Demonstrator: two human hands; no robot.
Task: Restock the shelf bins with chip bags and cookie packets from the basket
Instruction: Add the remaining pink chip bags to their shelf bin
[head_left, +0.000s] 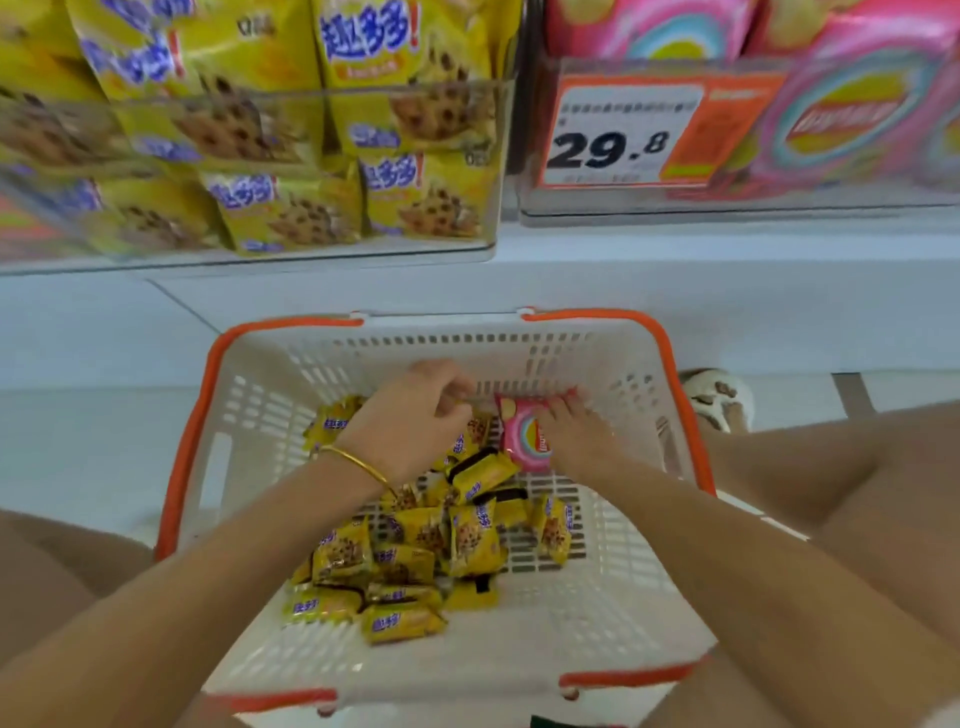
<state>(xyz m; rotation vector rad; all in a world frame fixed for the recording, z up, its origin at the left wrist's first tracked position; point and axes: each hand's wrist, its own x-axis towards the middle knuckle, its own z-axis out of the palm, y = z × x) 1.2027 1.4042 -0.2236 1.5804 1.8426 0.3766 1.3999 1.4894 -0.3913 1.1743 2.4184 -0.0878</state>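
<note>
A white basket with an orange rim (187, 441) sits on the floor between my knees. Several yellow cookie packets (415, 561) lie in a heap on its bottom. At the basket's far side stands a small pink chip bag (522, 436). My right hand (576, 436) grips the bag's right edge. My left hand (415, 415), with a gold bangle on the wrist, is curled at the bag's top left corner and seems to pinch it. Above, a clear bin (488, 156) holds yellow cookie packets, and another clear bin (727, 208) on the right holds pink chip bags.
An orange and white price tag reading 29.8 (623, 135) hangs on the right bin's front. The white shelf ledge (675, 270) runs below both bins. A foot in a white sandal (719, 397) rests right of the basket. Pale floor lies to the left.
</note>
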